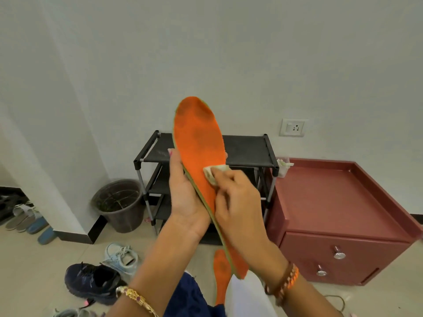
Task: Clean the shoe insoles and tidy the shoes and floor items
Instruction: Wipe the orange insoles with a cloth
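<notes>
Flat orange foam insole gripped by left hand, long axis toward 12 o'clock; right hand pinching pale cloth wad against mid-face.

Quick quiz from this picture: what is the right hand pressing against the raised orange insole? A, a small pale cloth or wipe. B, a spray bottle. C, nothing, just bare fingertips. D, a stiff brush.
A: the right hand pinches a small pale cloth against the orange insole, which the left hand holds up from behind.
</notes>
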